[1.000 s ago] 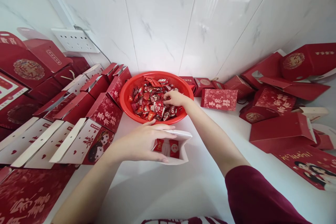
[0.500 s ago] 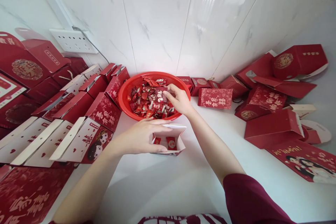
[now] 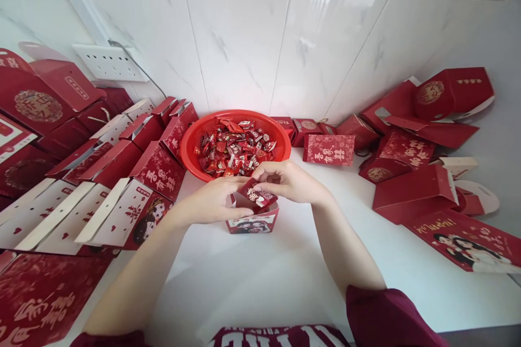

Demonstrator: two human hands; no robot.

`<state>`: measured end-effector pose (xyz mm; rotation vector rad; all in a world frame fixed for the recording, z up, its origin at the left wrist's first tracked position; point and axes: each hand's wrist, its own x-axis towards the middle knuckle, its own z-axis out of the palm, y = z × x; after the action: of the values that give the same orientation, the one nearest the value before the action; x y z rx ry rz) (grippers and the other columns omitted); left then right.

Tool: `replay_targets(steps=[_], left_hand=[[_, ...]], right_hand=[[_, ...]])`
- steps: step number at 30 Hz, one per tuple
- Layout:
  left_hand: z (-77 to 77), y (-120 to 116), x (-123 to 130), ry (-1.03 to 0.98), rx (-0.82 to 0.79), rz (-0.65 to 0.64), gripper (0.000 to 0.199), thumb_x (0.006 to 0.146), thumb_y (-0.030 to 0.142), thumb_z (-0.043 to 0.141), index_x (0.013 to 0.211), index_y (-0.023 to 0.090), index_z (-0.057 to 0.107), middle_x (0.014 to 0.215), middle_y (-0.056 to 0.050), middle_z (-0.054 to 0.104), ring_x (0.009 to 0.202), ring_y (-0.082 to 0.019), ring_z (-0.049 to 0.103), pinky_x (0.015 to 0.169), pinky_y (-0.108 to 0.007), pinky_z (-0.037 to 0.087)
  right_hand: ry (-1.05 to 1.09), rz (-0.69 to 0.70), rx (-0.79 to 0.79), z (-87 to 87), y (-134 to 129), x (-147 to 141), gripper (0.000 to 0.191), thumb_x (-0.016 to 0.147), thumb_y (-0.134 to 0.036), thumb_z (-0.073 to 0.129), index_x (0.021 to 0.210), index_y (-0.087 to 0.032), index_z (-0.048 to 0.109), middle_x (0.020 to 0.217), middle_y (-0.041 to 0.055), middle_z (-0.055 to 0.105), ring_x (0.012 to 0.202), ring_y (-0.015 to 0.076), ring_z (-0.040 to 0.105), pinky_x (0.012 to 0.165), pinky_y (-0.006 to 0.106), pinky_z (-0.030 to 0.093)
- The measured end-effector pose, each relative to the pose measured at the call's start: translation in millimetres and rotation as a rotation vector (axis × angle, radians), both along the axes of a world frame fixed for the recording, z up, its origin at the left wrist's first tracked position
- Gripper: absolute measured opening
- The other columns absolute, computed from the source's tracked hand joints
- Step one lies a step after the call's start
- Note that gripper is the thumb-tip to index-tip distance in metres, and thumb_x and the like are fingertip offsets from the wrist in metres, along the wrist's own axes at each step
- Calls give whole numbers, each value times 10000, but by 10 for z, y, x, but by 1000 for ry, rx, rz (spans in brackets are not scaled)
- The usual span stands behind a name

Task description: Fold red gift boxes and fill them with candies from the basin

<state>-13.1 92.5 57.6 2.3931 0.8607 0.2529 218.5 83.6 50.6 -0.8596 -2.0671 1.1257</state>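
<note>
Left hand (image 3: 214,203): curved over the left side of a small box (image 3: 254,225), thumb along the near edge, fingers toward the far side; a moderately spread grip that holds it.
Right hand (image 3: 288,181): a narrow pinch, thumb and fingertips pressed on a dark red packet (image 3: 257,196) with pale lettering.
Packet: tilted, at the mouth of the small box; from where I stand, I cannot tell whether it touches the inside.
Small box: upright on the white table (image 3: 244,293), mouth facing up, a printed couple on its near face.
Red basket (image 3: 185,147): just beyond the hands, heaped with wrapped sweets (image 3: 228,146).
Left side: rows of red and white boxes (image 3: 158,168).
Right side: more red boxes (image 3: 411,195), some piled against each other.
Sleeves (image 3: 385,314): maroon.
</note>
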Motion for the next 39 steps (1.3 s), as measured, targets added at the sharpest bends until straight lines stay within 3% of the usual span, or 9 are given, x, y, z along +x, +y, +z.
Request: replay_targets(steps=[4,9,14,20,25,31,34,39], left_hand=[[11,-15,7,41,-15,42,501,844,417,667,1297,218,589,1329,-57,623,1195,-269,602,1020,-342,462],[7,-18,4,0,-25,-7,368,861,400,657,1201,257,655,1365,-21,598,1231,-242,577,1038,-323,447],[20,-21,7,-46,-40,-4,334,846,384,670,1147,238,675,1315,-27,633,1210,-240,590,1042,-321,443],[17,-52,43,-166,-226,47,318,842,412,668,1073,201,721,1067,-32,738,974,-230,685,898,-315,533],[-53,-84,127,-393,-316,223,348,853,426,653,1098,186,710,1079,-52,731,1056,-263,663,933,-376,542],[-52,-90,114,-468,-74,395,270,851,436,669,844,176,744,1237,-69,650,1152,-265,615,1026,-356,478],[-38,-101,87,-467,21,414,261,861,426,658,818,181,740,1279,-67,634,1224,-271,576,1068,-356,448],[0,-148,87,-445,115,385,221,867,388,650,803,196,737,1346,-46,599,1300,-261,520,1120,-356,407]], right_hand=[[-4,-51,55,-12,-34,-23,116,890,-322,651,948,-223,633,784,-10,683,677,128,605,652,255,481],[-100,-78,148,0,-86,-69,146,898,-218,623,1040,-249,634,744,-38,644,628,108,571,634,233,462],[-91,-46,166,9,-113,-87,166,899,-224,627,1062,-251,638,787,-32,669,669,115,605,655,235,472],[169,-242,101,-26,-124,-118,200,893,-331,655,1067,-240,617,811,-9,671,681,131,606,626,255,482],[327,-319,15,-106,-78,-179,233,867,-362,685,1048,-237,606,773,-8,672,688,142,621,659,278,506],[291,-236,-85,-121,-58,-165,246,834,-399,715,953,-209,613,885,22,678,780,154,635,696,287,518],[220,-245,-77,-110,-71,-154,244,837,-413,709,844,-197,596,822,9,645,730,138,588,641,268,475],[292,-213,-113,-94,-92,-155,262,829,-395,719,782,-200,550,711,-25,572,618,108,495,565,250,418]])
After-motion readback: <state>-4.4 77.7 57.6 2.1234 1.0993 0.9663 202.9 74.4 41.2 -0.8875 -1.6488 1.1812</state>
